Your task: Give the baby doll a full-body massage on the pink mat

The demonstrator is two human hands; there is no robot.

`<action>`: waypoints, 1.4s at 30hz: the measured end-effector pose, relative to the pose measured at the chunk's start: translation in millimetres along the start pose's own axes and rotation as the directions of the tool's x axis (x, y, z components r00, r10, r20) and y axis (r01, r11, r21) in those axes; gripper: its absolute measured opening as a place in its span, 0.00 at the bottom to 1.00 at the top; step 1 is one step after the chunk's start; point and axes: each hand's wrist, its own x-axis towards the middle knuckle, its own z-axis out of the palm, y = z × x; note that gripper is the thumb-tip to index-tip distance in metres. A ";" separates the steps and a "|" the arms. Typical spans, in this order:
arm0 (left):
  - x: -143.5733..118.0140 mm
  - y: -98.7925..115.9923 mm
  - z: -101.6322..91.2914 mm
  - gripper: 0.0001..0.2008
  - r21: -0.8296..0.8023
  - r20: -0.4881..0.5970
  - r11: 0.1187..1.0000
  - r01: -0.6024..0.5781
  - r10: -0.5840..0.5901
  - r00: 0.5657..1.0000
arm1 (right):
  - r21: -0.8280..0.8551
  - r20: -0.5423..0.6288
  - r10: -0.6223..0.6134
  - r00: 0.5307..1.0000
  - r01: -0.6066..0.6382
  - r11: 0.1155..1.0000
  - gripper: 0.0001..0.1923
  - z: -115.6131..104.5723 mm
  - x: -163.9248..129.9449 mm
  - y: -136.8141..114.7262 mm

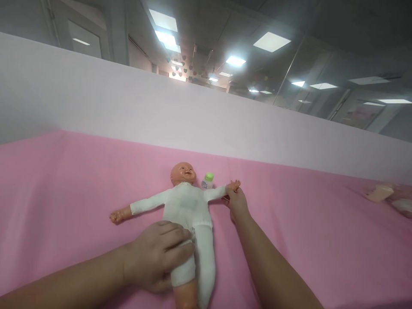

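A baby doll (185, 204) with a bare plastic head and a white cloth body lies face up on a pink sheet, arms spread wide. My left hand (159, 253) is wrapped around the doll's upper leg on the left side, its thumb hidden beneath. At the doll's wrist on the right side, my right hand (237, 205) is closed with fingers and thumb. Beside the doll's head and shoulder is a small clear bottle (207, 182) with a green cap. One doll leg shows a bare plastic lower part; the other is covered in white as far as the frame shows.
A pink sheet (309, 231) covers the surface. Along its far side runs a pale low wall (154, 116), with glass and ceiling lights beyond. At the far right lie a beige item (380, 193) and a pale bundle (404, 205), too blurred to name.
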 end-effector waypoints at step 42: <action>-0.7 -17.5 2.2 0.22 -0.101 0.190 0.988 0.119 -0.098 0.977 | -0.386 -0.093 0.094 0.991 -0.123 0.914 0.34 -11.9 4.1 -7.6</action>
